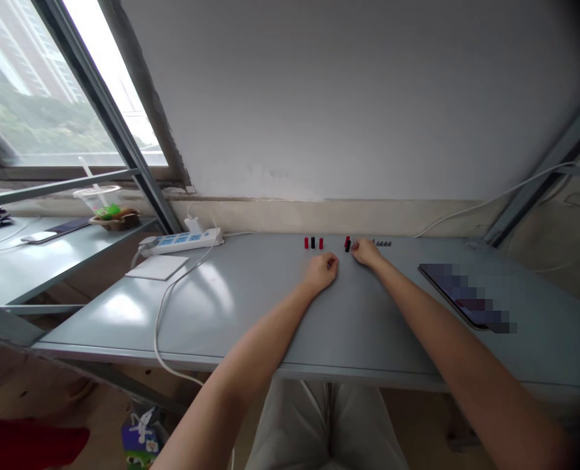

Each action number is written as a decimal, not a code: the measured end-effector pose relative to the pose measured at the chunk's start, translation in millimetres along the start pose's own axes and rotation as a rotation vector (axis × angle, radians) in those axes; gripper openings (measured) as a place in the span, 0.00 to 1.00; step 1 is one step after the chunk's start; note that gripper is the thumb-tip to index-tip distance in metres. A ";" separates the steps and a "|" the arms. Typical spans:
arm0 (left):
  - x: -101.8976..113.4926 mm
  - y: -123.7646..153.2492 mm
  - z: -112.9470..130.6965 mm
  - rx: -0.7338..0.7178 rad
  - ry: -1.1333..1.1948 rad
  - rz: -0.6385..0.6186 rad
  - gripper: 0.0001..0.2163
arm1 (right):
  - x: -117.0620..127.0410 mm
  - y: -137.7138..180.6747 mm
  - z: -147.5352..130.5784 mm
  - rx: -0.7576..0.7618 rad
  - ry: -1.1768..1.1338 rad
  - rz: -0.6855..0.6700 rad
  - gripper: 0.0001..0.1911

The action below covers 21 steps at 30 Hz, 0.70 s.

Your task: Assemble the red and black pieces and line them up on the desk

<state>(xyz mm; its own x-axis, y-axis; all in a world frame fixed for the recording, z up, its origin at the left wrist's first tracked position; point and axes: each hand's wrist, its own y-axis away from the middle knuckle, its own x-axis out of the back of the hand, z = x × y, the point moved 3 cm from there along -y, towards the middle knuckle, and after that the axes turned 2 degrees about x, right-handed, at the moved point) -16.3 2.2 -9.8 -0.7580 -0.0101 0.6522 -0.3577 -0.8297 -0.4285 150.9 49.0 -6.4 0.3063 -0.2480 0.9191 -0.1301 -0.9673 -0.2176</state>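
My left hand (pixel 322 271) rests low over the grey desk (pixel 260 307) with its fingers curled in; whatever may be inside them is hidden. To its right, my right hand (pixel 367 252) is pinched at a small black cylinder (pixel 347 247), which leans slightly and overlaps a small red cylinder (pixel 347 239) behind it. Left of both hands, a red cylinder (pixel 306 243), a black cylinder (pixel 313 243) and another red cylinder (pixel 321 243) stand upright in a row. Several small dark pieces (pixel 384 243) lie in a line just beyond my right hand, too small to name.
A dark tablet-like device (pixel 459 297), partly blurred out, lies on the right. On the left are a white power strip (pixel 182 241), a flat white pad (pixel 157 267) and a loose white cable (pixel 157 320). A wall (pixel 329 130) closes the back; a plastic cup (pixel 98 196) stands on the neighbouring desk.
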 end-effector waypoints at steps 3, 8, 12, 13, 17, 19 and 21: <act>-0.6 0.1 -0.1 0.005 -0.010 -0.008 0.08 | -1.5 -1.1 6.4 -0.012 0.006 0.023 0.07; -0.7 0.9 0.1 -0.001 -0.020 -0.005 0.08 | -4.1 -2.0 10.7 -0.053 0.002 0.039 0.06; -1.3 1.1 -0.9 -0.015 -0.025 0.000 0.09 | -3.8 -3.0 9.8 -0.088 -0.002 0.061 0.06; -1.4 1.0 -1.1 -0.017 -0.026 0.003 0.09 | -3.8 -3.4 9.8 -0.095 -0.006 0.065 0.06; -2.2 0.4 -1.3 -0.019 -0.023 -0.005 0.08 | -4.3 -4.4 10.6 -0.111 -0.034 0.079 0.04; -2.4 0.2 -1.0 -0.020 -0.027 -0.004 0.09 | -4.7 -4.6 11.0 -0.117 -0.044 0.085 0.04; -2.5 0.0 -0.6 -0.024 -0.035 -0.001 0.09 | -5.1 -4.5 10.9 -0.118 -0.049 0.084 0.04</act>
<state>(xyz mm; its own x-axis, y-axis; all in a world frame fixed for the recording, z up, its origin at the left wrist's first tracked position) -14.8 2.5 -11.8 -0.7382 -0.0294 0.6740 -0.3718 -0.8159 -0.4428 160.2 54.1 -13.7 0.3345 -0.3330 0.8816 -0.2662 -0.9308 -0.2505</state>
